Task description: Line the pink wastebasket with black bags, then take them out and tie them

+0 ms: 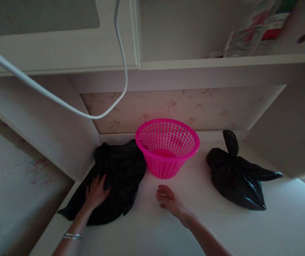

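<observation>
My left hand (97, 192) rests with fingers spread on a black cloth-like item (121, 177), perhaps a garment or a bag, spread on the white surface at the left. A silver bracelet (73, 236) circles that wrist. Just in front of a pink plastic basket (165, 167) is my right hand (169, 200), its fingers loosely curled and apart, with nothing seen in them. The basket stands upright, full of round holes, and I see no contents in it. Farther right sits a knotted black plastic bag (237, 181), apart from both hands.
A white cable (99, 116) loops down in front of the upper cabinet. Clear plastic packages (248, 35) lie on the shelf (221, 62) above at the right. White side panels (42, 117) flank the white surface (168, 234), with flowered wallpaper (173, 106) behind.
</observation>
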A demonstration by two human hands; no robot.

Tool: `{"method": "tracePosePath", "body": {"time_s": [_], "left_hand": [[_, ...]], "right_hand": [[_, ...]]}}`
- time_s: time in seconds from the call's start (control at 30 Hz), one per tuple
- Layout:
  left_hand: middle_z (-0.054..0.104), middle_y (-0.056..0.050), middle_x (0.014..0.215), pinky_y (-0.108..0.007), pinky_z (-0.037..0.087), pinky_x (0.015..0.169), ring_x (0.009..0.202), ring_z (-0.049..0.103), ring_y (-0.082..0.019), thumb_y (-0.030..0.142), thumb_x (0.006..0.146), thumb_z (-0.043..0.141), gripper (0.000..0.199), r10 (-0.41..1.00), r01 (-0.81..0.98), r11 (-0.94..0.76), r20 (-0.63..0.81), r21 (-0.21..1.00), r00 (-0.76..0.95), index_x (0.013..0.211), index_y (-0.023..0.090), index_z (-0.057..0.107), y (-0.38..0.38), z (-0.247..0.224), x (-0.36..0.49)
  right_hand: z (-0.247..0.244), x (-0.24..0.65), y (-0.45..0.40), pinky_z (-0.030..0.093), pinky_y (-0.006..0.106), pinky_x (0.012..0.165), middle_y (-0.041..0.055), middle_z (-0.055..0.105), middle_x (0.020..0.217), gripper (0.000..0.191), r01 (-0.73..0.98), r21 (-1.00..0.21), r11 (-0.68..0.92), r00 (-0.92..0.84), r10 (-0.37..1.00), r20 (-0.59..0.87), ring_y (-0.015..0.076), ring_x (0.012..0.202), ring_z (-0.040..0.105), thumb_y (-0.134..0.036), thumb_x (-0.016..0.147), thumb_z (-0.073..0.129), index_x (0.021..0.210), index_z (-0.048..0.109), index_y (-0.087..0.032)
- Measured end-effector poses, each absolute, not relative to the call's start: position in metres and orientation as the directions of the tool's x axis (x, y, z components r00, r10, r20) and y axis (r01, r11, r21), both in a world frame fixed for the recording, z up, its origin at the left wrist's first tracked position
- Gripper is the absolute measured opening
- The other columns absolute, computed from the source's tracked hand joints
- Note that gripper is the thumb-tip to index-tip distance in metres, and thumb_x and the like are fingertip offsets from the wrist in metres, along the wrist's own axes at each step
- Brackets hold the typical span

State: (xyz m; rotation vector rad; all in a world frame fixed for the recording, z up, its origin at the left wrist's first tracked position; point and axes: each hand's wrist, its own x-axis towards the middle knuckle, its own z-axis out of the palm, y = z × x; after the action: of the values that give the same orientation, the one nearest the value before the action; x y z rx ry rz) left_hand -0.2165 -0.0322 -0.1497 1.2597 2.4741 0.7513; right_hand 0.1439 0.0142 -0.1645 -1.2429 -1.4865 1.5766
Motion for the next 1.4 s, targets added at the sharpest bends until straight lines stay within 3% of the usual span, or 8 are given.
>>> {"method": "tracePosePath", "body": {"time_s": [0.1, 0.3, 0.47, 0.6, 0.9, 1.03, 1.2, 1.4], "left_hand": [[0.039, -0.023, 0.168, -0.061, 0.014, 0.129, 0.156, 0.034, -0.042, 0.038, 0.071, 0.072, 0.076, 0.824, 0.617, 0.450, -0.033, 0.646, -0.566, 0.143, 0.015, 0.058, -0.050, -0.162, -0.202], [0.041, -0.025, 0.164, -0.049, 0.045, 0.117, 0.146, 0.052, -0.036, 0.053, 0.086, 0.063, 0.086, 0.743, 0.307, 0.448, -0.158, 0.840, -0.650, 0.156, 0.011, 0.036, -0.069, -0.144, -0.200], [0.073, -0.018, 0.134, -0.044, 0.064, 0.089, 0.111, 0.077, -0.032, 0.058, 0.094, 0.059, 0.065, 0.737, -0.043, 0.479, -0.428, 0.877, -0.523, 0.143, 0.017, 0.055, -0.083, -0.115, -0.183], [0.079, -0.017, 0.122, -0.044, 0.059, 0.103, 0.114, 0.076, -0.033, 0.057, 0.087, 0.074, 0.057, 0.783, -0.323, 0.496, -0.576, 0.806, -0.234, 0.123, 0.014, 0.072, -0.091, -0.114, -0.146], [0.079, -0.018, 0.121, -0.051, 0.048, 0.116, 0.125, 0.069, -0.040, 0.060, 0.065, 0.091, 0.068, 0.811, -0.274, 0.359, -0.443, 0.892, -0.382, 0.112, 0.013, 0.079, -0.086, -0.118, -0.078], [0.079, -0.017, 0.122, -0.051, 0.050, 0.113, 0.122, 0.070, -0.039, 0.057, 0.066, 0.091, 0.065, 0.775, -0.254, 0.365, -0.443, 0.896, -0.450, 0.112, 0.013, 0.079, -0.088, -0.101, -0.072], [0.080, -0.016, 0.118, -0.055, 0.045, 0.118, 0.122, 0.070, -0.041, 0.064, 0.071, 0.084, 0.068, 0.854, 0.041, 0.413, -0.372, 0.910, -0.364, 0.116, 0.014, 0.077, -0.113, -0.100, -0.072], [0.066, -0.016, 0.146, -0.053, 0.033, 0.126, 0.146, 0.052, -0.040, 0.066, 0.075, 0.079, 0.075, 0.907, 0.352, 0.419, -0.368, 0.837, -0.205, 0.132, 0.017, 0.073, -0.131, -0.114, -0.068]], "right_hand": [[-0.164, 0.110, 0.021, 0.064, 0.041, 0.078, 0.0174, 0.066, 0.138, 0.070, 0.107, -0.947, -0.304, -0.395, 0.861, -0.321, 0.0250, 0.096, 0.077, -0.058, 0.081, 0.072, 0.140, 0.057, -0.024], [-0.150, 0.064, 0.033, 0.058, 0.048, 0.101, 0.0125, 0.064, 0.146, 0.078, -0.005, -0.960, -0.281, -0.477, 0.844, -0.244, 0.0275, 0.125, 0.068, -0.032, 0.087, 0.064, 0.159, 0.035, -0.027], [-0.137, 0.054, 0.029, 0.049, 0.047, 0.115, 0.0054, 0.069, 0.143, 0.076, 0.011, -0.988, -0.151, -0.579, 0.805, -0.130, 0.0261, 0.132, 0.064, -0.012, 0.071, 0.053, 0.146, 0.056, -0.023], [-0.124, 0.057, 0.019, 0.056, 0.044, 0.103, 0.0034, 0.080, 0.116, 0.062, 0.099, -0.995, -0.014, -0.709, 0.701, -0.081, 0.0281, 0.113, 0.073, -0.008, 0.065, 0.047, 0.119, 0.075, -0.020], [-0.084, 0.081, -0.006, 0.057, 0.041, 0.099, 0.0122, 0.078, 0.121, 0.039, 0.225, -0.874, 0.431, -0.940, 0.331, -0.079, 0.0333, 0.114, 0.073, -0.016, 0.077, 0.065, 0.115, 0.077, -0.018], [-0.063, 0.107, -0.010, 0.061, 0.039, 0.090, 0.0109, 0.078, 0.112, 0.027, 0.310, -0.745, 0.591, -0.802, 0.583, 0.130, 0.0267, 0.099, 0.076, -0.025, 0.099, 0.055, 0.119, 0.072, -0.020], [-0.053, 0.133, -0.003, 0.058, 0.051, 0.103, 0.0184, 0.064, 0.136, 0.049, 0.416, -0.559, 0.717, -0.319, 0.690, 0.649, 0.0336, 0.126, 0.064, -0.028, 0.094, 0.069, 0.140, 0.055, -0.022], [-0.042, 0.162, 0.006, 0.059, 0.045, 0.102, 0.0162, 0.064, 0.141, 0.070, 0.263, -0.656, 0.708, -0.353, 0.703, 0.618, 0.0299, 0.128, 0.065, -0.007, 0.084, 0.057, 0.151, 0.048, -0.023]]}}
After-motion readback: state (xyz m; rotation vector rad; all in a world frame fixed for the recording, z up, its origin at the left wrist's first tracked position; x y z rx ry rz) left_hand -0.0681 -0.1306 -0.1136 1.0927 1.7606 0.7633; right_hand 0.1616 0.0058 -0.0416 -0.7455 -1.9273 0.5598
